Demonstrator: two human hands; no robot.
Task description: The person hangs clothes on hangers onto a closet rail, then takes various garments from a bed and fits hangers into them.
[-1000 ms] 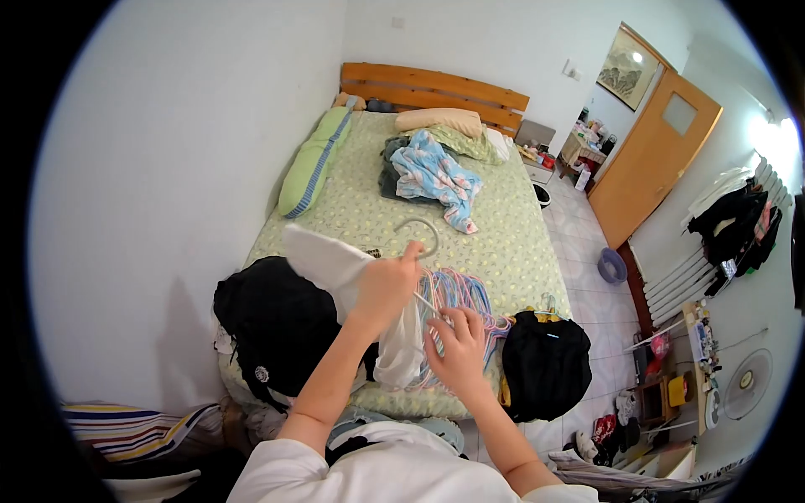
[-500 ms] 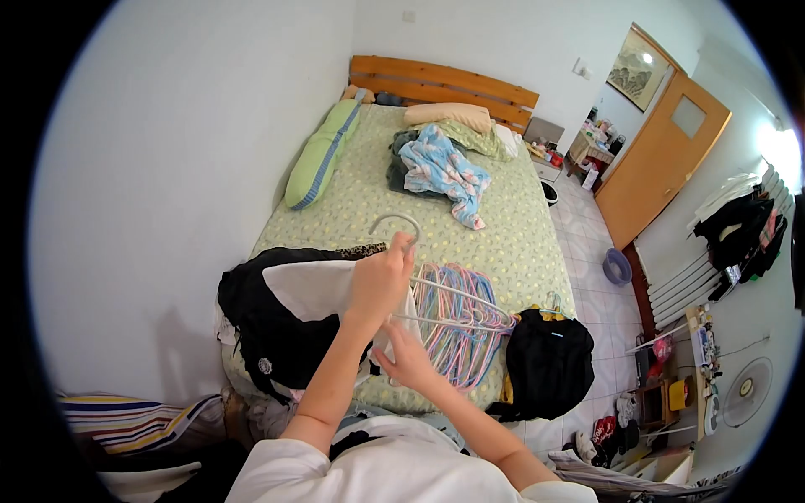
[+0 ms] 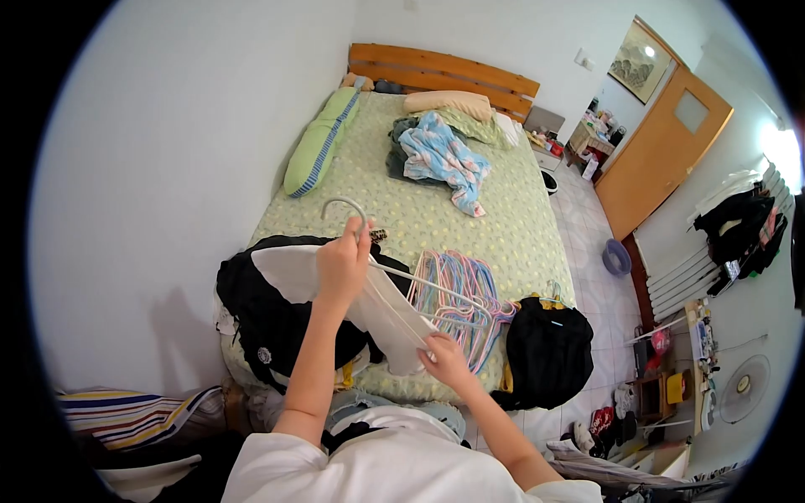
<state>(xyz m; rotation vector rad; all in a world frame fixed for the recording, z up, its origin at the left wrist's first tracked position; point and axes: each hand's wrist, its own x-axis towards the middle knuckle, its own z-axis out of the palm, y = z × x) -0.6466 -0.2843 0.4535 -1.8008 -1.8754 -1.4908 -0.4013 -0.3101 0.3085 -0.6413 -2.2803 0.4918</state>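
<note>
My left hand (image 3: pixel 342 267) is closed around the neck of a pale grey hanger (image 3: pixel 429 286), just below its curved hook. A white garment (image 3: pixel 387 329) hangs across the hanger, and its fabric spreads left over black clothes (image 3: pixel 289 323) on the bed. Pinched in my right hand (image 3: pixel 444 360) is the garment's edge, below the hanger's right end. Behind that end lies a pile of pink, blue and white hangers (image 3: pixel 470 272). Right of the pile sits a black garment (image 3: pixel 549 356) with yellow beneath it.
The bed (image 3: pixel 511 218) has a patterned green sheet and a wooden headboard (image 3: pixel 436 74). A crumpled blue blanket (image 3: pixel 444 155), a peach pillow (image 3: pixel 449 105) and a long green cushion (image 3: pixel 323 142) lie farther up. On the floor to the right is a purple basin (image 3: pixel 616 258).
My left hand has moved left with the hanger. My right hand has moved right and now draws the white garment's edge out along the hanger's lower side.
</note>
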